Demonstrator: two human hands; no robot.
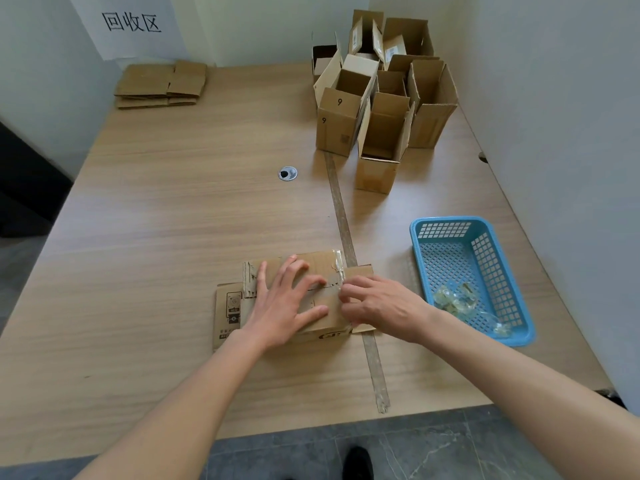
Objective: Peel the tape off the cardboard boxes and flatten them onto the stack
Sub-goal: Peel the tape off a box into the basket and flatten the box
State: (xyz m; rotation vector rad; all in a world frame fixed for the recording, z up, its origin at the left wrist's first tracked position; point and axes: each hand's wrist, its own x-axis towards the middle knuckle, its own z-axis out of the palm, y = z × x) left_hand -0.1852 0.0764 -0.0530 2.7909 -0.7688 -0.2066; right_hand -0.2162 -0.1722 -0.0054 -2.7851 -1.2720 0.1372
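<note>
flattened brown box (pixel 311 271), clear tape (pixel 338 268) partly lifted

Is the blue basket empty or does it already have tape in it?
Not empty: the blue basket holds crumpled clear tape scraps in its near end.

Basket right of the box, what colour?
Light blue plastic basket with perforated walls, clearest in the head view; crumpled clear tape lies inside.
</note>
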